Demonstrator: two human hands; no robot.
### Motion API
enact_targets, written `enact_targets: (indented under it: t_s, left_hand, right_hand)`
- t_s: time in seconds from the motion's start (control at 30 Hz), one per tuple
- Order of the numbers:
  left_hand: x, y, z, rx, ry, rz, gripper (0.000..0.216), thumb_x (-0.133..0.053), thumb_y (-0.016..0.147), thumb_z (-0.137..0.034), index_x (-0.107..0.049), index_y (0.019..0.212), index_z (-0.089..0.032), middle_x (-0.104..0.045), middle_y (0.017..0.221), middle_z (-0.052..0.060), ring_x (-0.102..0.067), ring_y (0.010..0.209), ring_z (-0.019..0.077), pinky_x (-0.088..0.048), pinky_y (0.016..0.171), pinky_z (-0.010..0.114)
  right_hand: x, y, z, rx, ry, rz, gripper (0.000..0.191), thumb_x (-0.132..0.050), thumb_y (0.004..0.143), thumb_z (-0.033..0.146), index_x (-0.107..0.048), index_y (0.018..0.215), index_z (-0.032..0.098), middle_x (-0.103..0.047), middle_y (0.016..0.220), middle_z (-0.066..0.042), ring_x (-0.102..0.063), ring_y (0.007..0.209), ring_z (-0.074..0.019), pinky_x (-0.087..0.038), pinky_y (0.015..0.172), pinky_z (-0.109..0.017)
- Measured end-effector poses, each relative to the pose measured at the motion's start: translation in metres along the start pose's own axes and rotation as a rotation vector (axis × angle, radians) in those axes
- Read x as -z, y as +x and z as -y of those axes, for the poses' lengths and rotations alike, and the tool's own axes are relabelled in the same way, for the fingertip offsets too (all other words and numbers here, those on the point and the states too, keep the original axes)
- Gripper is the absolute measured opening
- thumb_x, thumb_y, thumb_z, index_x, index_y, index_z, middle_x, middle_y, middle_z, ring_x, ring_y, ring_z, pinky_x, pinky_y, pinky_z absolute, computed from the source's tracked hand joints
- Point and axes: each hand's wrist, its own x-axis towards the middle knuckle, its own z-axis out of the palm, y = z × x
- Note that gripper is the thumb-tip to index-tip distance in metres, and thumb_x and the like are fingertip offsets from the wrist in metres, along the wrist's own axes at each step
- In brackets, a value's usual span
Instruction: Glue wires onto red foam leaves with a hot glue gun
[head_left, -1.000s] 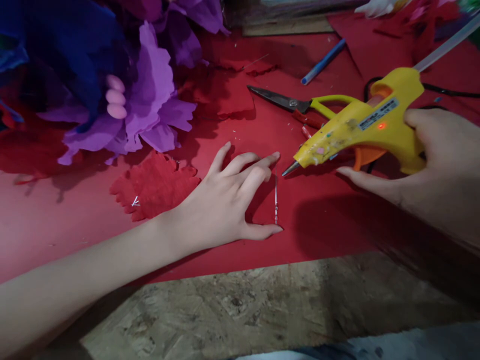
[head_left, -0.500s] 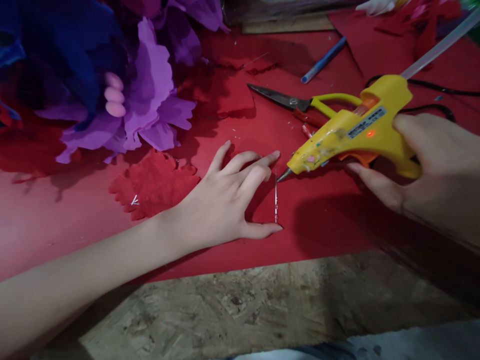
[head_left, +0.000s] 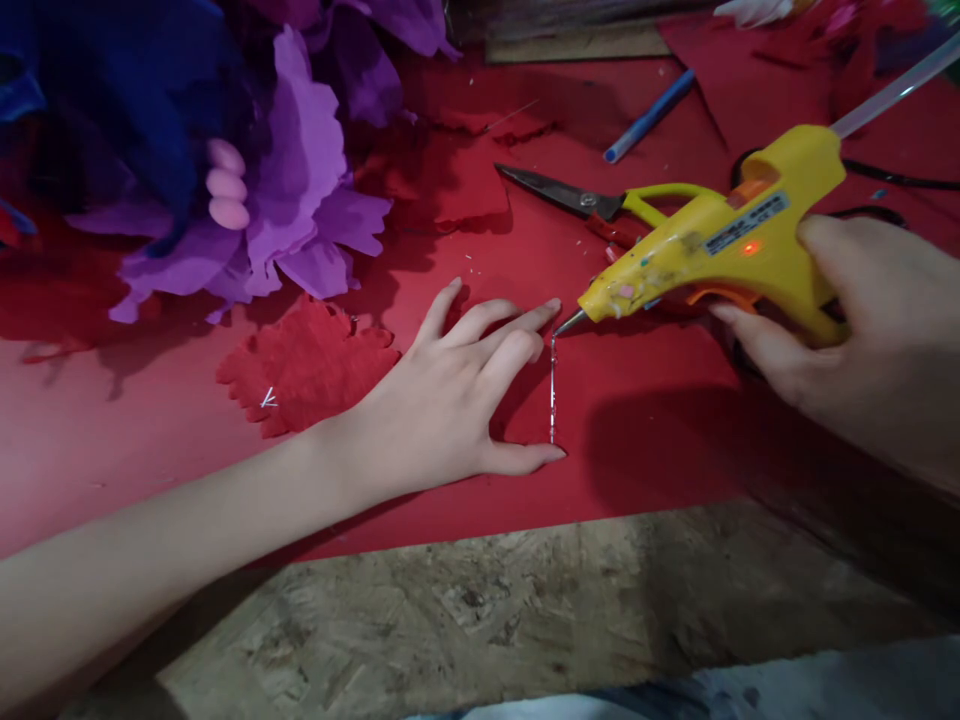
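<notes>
My right hand (head_left: 877, 330) grips a yellow hot glue gun (head_left: 720, 230) by its handle, with a finger by the orange trigger. A small red light glows on the gun's side, and a clear glue stick (head_left: 896, 85) juts from its back. Its metal nozzle touches or almost touches the upper end of a thin shiny line (head_left: 553, 390) with glue-like blobs. Fingers spread, my left hand (head_left: 442, 400) rests on the red surface; thumb and fingertips lie at the line's two ends. Under my left wrist is a scalloped red fabric piece (head_left: 307, 365) with small white bits on it.
Scissors (head_left: 577, 195) with yellow and red handles lie behind the gun. Farther back is a blue pen (head_left: 649, 115). Large purple petals (head_left: 296, 170) and pink oval beads (head_left: 227, 185) fill the left back. A bare wood-chip board (head_left: 450, 610) runs along the front.
The glue gun has moved up and slightly right, its nozzle travelling along the line from near its middle to its upper end. More glue blobs show along it. My left hand stays put.
</notes>
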Motion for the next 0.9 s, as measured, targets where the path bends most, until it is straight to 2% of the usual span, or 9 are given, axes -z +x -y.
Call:
enact_targets:
  t_s: [0.17, 0.27, 0.4, 0.53, 0.73, 0.9]
  left_hand:
    - [0.0, 0.0, 0.0, -0.004, 0.009, -0.002, 0.057, -0.053, 0.07, -0.06, -0.048, 0.103, -0.014, -0.045, 0.131, 0.014, -0.042, 0.116, 0.0295, -0.022, 0.103, 0.056]
    - [0.0, 0.0, 0.0, -0.006, 0.013, -0.004, 0.058, -0.054, 0.07, -0.06, -0.048, 0.104, -0.014, -0.045, 0.131, 0.014, -0.042, 0.116, 0.0295, -0.023, 0.102, 0.056]
    - [0.0, -0.001, 0.0, -0.01, 0.013, -0.01, 0.058, -0.052, 0.071, -0.061, -0.047, 0.104, -0.014, -0.045, 0.131, 0.015, -0.042, 0.115, 0.0298, -0.024, 0.102, 0.056]
    - [0.0, 0.0, 0.0, -0.009, 0.01, -0.008, 0.057, -0.053, 0.071, -0.061, -0.048, 0.104, -0.015, -0.046, 0.13, 0.014, -0.043, 0.115, 0.0297, -0.024, 0.102, 0.055]
    - [0.0, 0.0, 0.0, -0.008, 0.001, -0.006, 0.057, -0.052, 0.07, -0.062, -0.048, 0.103, -0.016, -0.045, 0.131, 0.013, -0.043, 0.115, 0.0301, -0.023, 0.102, 0.056]
    - [-0.001, 0.0, 0.0, -0.008, 0.005, -0.004, 0.058, -0.052, 0.071, -0.062, -0.048, 0.103, -0.014, -0.047, 0.13, 0.015, -0.043, 0.115, 0.0305, -0.023, 0.102, 0.056]
  right_hand:
    - [-0.003, -0.002, -0.001, 0.004, -0.017, 0.012, 0.041, -0.033, 0.081, 0.051, -0.05, 0.086, 0.015, -0.052, 0.072, -0.005, -0.052, 0.065, -0.0158, -0.024, 0.044, -0.026]
    - [0.0, 0.0, 0.002, -0.041, 0.007, 0.043, 0.048, -0.028, 0.08, 0.058, -0.05, 0.085, 0.016, -0.052, 0.073, -0.006, -0.052, 0.066, -0.0163, -0.025, 0.044, -0.026]
    - [0.008, 0.003, 0.006, -0.193, 0.041, 0.159, 0.065, -0.026, 0.064, 0.079, -0.047, 0.077, 0.018, -0.049, 0.068, -0.003, -0.05, 0.064, -0.0164, -0.026, 0.044, -0.026]
    - [0.013, 0.004, 0.006, -0.25, 0.07, 0.178, 0.074, -0.021, 0.056, 0.086, -0.046, 0.078, 0.019, -0.049, 0.07, -0.003, -0.05, 0.067, -0.0167, -0.028, 0.046, -0.027]
    - [0.001, 0.004, 0.007, -0.14, 0.043, 0.095, 0.085, -0.01, 0.057, 0.087, -0.051, 0.08, 0.017, -0.053, 0.071, -0.005, -0.052, 0.065, -0.0157, -0.025, 0.043, -0.025]
    - [0.002, -0.001, 0.005, 0.016, 0.027, 0.037, 0.082, -0.009, 0.068, 0.08, -0.054, 0.088, 0.015, -0.05, 0.068, -0.004, -0.047, 0.057, -0.0122, -0.023, 0.042, -0.024]
